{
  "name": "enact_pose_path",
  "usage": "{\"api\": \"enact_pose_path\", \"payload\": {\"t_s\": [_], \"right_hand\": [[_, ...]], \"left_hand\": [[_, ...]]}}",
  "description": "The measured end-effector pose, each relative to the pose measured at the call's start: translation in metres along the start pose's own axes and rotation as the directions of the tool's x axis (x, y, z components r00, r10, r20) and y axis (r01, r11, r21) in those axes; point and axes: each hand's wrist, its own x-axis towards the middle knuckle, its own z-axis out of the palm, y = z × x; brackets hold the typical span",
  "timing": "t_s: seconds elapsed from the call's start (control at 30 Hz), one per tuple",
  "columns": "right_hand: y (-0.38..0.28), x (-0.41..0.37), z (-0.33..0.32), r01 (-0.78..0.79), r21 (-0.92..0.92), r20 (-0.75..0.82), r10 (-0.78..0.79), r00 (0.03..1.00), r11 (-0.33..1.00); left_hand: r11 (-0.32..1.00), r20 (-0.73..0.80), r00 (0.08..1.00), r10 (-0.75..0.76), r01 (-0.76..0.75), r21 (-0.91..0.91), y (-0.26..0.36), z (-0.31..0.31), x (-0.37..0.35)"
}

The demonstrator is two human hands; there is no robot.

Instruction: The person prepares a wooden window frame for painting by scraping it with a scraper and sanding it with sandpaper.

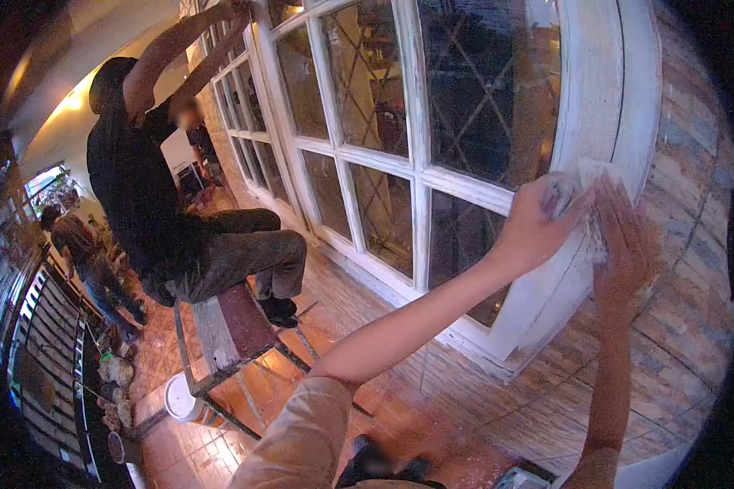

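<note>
A white window frame with panes and white bars stands right in front of me. My left hand is closed at the frame's right upright, around a pale roundish thing whose kind I cannot tell. Beside it, my right hand lies with its fingers straight and close together against the outer edge of the frame. Under and between the two hands shows a whitish strip, partly covered by the right fingers.
To the left, a person in dark clothes sits on a scaffold-like bench, arms raised to the window. A white bucket stands below it. Tile-clad wall lies right. Other people are farther back, near a railing.
</note>
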Motion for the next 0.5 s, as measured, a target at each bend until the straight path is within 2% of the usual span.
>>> {"api": "enact_pose_path", "payload": {"t_s": [0.07,0.13,0.17,0.23,0.37,0.43,0.47,0.5], "right_hand": [[-0.013,-0.006,-0.009,-0.021,0.073,-0.038,0.024,0.999,0.997],[-0.021,-0.013,-0.014,-0.039,0.248,-0.005,0.041,0.999,0.968],[-0.025,-0.018,-0.013,-0.041,0.257,-0.001,0.042,0.999,0.966],[-0.036,-0.028,-0.003,-0.13,0.423,0.093,0.1,0.991,0.897],[-0.06,-0.041,0.016,-0.146,0.516,0.126,0.094,0.988,0.844],[-0.073,-0.049,0.027,-0.24,0.698,0.172,0.168,0.971,0.674],[-0.079,-0.053,0.032,-0.256,0.761,0.193,0.169,0.967,0.596],[-0.086,-0.064,0.039,-0.267,0.759,0.206,0.17,0.964,0.594]], "left_hand": [[0.998,0.042,0.999,-0.008,0.011,-0.058,0.001,-0.013,-0.019],[0.991,0.0,0.992,0.128,-0.128,0.046,-0.005,-0.029,-0.034],[0.991,-0.004,0.993,0.122,-0.121,0.052,-0.003,-0.037,-0.043],[0.985,-0.025,0.985,-0.171,0.172,0.023,0.01,-0.054,-0.061],[0.958,-0.124,0.957,-0.264,0.275,0.081,0.001,-0.085,-0.093],[0.866,-0.23,0.86,-0.455,0.488,0.108,0.002,-0.1,-0.112],[0.858,-0.277,0.842,-0.464,0.505,0.098,-0.005,-0.108,-0.125],[0.848,-0.322,0.819,-0.474,0.524,0.085,-0.013,-0.114,-0.141]]}}
